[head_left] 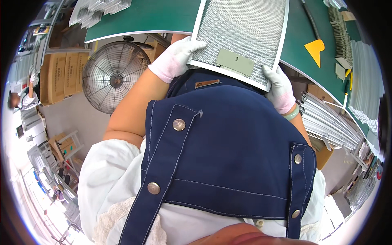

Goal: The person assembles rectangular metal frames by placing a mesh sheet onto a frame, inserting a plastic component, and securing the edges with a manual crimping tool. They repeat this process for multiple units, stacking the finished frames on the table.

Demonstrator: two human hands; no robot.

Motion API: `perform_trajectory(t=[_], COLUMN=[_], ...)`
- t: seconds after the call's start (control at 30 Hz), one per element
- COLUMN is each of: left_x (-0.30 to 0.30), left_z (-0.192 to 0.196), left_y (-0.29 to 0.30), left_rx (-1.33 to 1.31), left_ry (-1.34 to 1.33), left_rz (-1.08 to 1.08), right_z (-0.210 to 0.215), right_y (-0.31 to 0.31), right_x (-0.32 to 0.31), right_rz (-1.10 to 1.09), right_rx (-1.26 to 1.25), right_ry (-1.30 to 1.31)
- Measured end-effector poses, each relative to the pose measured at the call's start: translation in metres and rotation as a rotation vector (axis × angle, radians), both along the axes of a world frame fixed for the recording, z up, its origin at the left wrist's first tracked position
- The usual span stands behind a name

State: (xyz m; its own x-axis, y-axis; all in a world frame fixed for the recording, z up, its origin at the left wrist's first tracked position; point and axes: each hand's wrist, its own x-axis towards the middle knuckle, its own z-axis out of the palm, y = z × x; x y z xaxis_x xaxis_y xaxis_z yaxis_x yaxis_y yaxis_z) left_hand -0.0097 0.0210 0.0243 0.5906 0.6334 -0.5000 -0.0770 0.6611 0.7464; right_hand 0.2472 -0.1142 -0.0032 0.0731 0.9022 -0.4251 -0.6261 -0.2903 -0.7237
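A rectangular metal mesh filter [241, 30] with a pale metal frame lies over the green worktable, its near end reaching past the table edge to my apron. A grey-green plate [235, 62] with a small slot sits at the filter's near edge. My left hand [178, 58], in a white glove, grips the near left corner, thumb over the mesh. At the near right corner my gloved right hand [280, 86] is closed round the frame, thumb on top. The fingers under the frame are hidden on both sides.
On the green worktable [151, 18] lie a yellow scraper [315, 51], a row of grey-green plates [339, 36] at right and pale metal strips [98, 10] at far left. A large fan [116, 79] stands left. Metal profiles [328, 120] are stacked below right. Another person [26, 98] is far left.
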Motion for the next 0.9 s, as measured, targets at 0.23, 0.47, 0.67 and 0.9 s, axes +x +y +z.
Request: perform_trajectory(t=[0.23, 0.47, 0.67, 0.9], left_x=[-0.027, -0.008, -0.006, -0.025], left_z=[-0.008, -0.008, -0.04, -0.016], left_y=[-0.004, -0.019, -0.02, -0.006], left_rx=[0.323, 0.04, -0.078, 0.274], left_ry=[0.269, -0.053, -0.233, 0.054], left_rz=[-0.348, 0.097, 0.277, -0.143], right_z=[-0.015, 0.0, 0.005, -0.003], right_y=[-0.003, -0.002, -0.001, -0.005], right_x=[0.007, -0.001, 0.001, 0.002], right_rz=[-0.088, 0.052, 0.099, 0.045], right_rx=[-0.011, 0.017, 0.015, -0.013], right_ry=[-0.126, -0.072, -0.013, -0.033])
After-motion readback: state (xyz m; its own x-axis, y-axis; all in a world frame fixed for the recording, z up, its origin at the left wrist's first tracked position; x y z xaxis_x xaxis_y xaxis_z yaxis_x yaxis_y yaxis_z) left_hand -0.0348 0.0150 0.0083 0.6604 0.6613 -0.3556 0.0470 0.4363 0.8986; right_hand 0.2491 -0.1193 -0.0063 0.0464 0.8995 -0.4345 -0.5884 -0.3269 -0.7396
